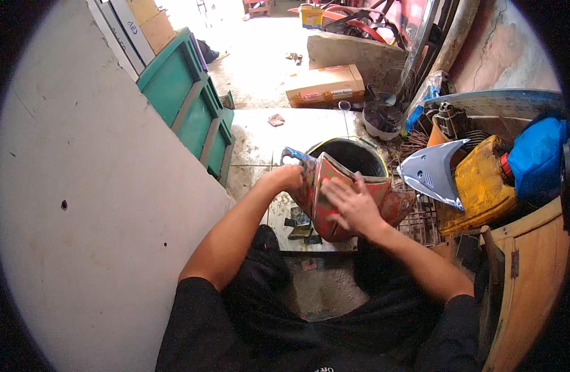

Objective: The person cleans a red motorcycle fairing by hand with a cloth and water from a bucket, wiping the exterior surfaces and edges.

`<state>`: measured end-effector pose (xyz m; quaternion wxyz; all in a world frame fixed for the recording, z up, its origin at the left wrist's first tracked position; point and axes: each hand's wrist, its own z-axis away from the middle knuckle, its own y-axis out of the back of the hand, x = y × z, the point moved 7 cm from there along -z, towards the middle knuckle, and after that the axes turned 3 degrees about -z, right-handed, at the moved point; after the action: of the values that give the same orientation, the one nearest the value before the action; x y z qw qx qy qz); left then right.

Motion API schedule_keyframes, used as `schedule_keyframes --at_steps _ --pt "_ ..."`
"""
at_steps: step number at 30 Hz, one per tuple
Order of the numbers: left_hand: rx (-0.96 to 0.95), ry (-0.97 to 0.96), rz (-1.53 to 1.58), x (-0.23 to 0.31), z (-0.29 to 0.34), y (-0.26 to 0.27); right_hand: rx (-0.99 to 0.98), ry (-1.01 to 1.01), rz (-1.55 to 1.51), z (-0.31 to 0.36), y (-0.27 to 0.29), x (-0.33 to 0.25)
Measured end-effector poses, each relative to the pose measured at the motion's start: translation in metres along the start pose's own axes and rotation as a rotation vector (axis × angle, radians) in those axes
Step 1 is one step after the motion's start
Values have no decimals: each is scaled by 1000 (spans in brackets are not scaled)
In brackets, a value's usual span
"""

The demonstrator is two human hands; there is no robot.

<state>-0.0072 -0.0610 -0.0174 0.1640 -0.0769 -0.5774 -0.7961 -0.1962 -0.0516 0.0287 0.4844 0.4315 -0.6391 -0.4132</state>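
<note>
A worn motorcycle body panel (322,214), patchy red and grey with a blue patch at its far left end, is held tilted in front of me. My left hand (287,178) is closed round that left end. My right hand (357,209) lies with fingers stretched out on the panel's front face and is slightly blurred. Whether anything thin sits under its palm is hidden. Just behind the panel stands a dark bucket (350,149) with a yellowish rim, partly covered by it. Several dark, flat scraps (300,227) lie on the white tiles below the panel's left side.
A white wall (105,204) rises close on my left, beside a green panelled board (179,93). To the right are a grey plastic fairing (431,170), a yellow jerrycan (483,180) and a blue bag (538,155). A cardboard box (325,84) and a dark-topped tub (383,118) stand farther back.
</note>
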Motion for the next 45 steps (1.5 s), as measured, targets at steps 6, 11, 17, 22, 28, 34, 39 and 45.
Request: schedule_keyframes --at_steps 6,11,17,22,28,34,39,45 --pt "48 -29 51 -12 -7 -6 -142 180 -260 7 4 -21" --pt "34 -35 50 4 -1 5 70 -155 -62 -3 11 26" --pt "44 -30 29 -5 -8 -3 -163 107 -249 6 2 -8" --pt "16 37 38 -5 2 5 11 -72 -168 -6 7 23" --pt "24 -35 22 -5 -4 0 -117 176 -208 -2 8 -7" --pt "16 -28 24 2 4 8 70 -228 -95 0 17 39" --pt "-10 -76 -43 10 -3 3 -69 71 -230 4 8 -3" --pt "10 -46 29 -25 -23 -20 55 -244 41 -3 10 43"
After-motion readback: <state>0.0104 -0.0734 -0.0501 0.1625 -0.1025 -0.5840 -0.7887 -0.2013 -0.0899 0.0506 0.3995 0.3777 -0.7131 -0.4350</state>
